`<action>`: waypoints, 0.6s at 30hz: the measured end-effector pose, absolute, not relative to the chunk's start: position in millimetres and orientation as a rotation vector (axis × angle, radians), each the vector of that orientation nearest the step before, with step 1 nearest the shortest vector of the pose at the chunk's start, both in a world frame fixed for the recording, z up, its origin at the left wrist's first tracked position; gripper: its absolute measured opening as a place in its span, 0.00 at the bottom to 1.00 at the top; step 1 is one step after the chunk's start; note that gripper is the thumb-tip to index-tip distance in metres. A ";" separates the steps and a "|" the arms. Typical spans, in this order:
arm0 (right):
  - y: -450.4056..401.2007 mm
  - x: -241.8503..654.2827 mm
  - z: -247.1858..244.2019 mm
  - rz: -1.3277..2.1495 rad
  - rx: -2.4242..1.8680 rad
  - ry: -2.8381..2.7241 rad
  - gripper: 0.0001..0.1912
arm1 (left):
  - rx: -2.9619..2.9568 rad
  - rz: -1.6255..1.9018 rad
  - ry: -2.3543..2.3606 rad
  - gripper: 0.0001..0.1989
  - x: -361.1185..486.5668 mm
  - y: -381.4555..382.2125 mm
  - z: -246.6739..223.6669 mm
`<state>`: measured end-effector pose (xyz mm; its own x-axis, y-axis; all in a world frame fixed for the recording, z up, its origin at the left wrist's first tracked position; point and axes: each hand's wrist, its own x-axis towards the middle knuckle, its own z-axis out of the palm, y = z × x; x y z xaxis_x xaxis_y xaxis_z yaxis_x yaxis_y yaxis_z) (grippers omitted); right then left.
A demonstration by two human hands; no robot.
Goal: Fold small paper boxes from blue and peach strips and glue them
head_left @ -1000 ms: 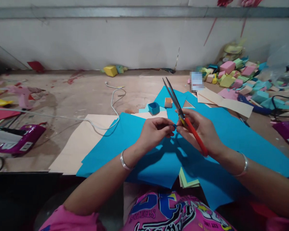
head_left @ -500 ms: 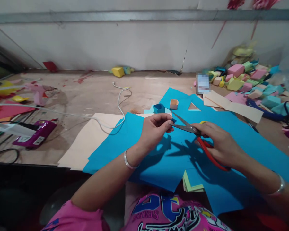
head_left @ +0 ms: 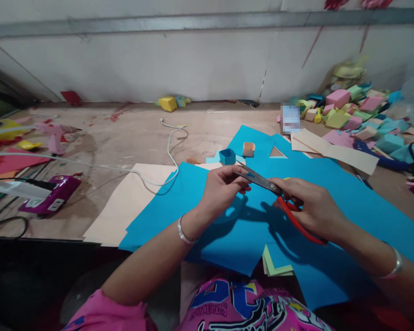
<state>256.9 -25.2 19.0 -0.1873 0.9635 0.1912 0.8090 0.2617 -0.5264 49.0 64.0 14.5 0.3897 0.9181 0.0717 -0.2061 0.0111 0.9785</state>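
Note:
My right hand [head_left: 308, 202] grips a pair of scissors [head_left: 290, 214] with red handles, their blades nearly closed and pointing left. Between thumb and fingertips, my left hand [head_left: 224, 186] pinches a small piece of blue paper [head_left: 251, 174], mostly hidden by the fingers and blades. The blades lie across that piece, close to the left fingertips. Underneath both hands spread large blue paper sheets [head_left: 172, 211]. Just beyond the left hand stand a small open blue paper box [head_left: 227, 156] and a small peach paper box [head_left: 249, 149].
Folded paper shapes [head_left: 369, 108] are heaped at the back right. Peach sheets [head_left: 120, 202] stick out on the left, crossed by a white cable [head_left: 172, 151]. Further left are a pink glue gun [head_left: 56, 135] and a purple device [head_left: 53, 195]. Green sheets [head_left: 276, 266] lie by the front edge.
The scissor blades have closed from an open position, over the blue paper piece. My left hand has stayed in nearly the same place.

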 end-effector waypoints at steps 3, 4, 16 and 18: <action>-26.3 257.3 18.5 0.426 -1.607 -2.057 0.22 | 1.249 1.022 0.745 0.04 49.1 63.9 14.7; -26.5 257.5 18.4 0.428 -1.611 -2.058 0.23 | 1.254 1.021 0.744 0.04 49.1 63.9 14.4; -28.8 257.4 16.9 0.393 -1.622 -2.068 0.23 | 1.288 1.018 0.726 0.04 49.0 64.8 13.6; -28.9 257.4 15.9 0.379 -1.632 -2.075 0.24 | 1.297 1.009 0.716 0.03 48.5 65.2 13.2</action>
<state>257.4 -28.9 15.9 -0.1821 0.9645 0.1914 0.8345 0.2545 -0.4887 48.5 65.2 13.2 0.4188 0.9018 0.1072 -0.1961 -0.0255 0.9802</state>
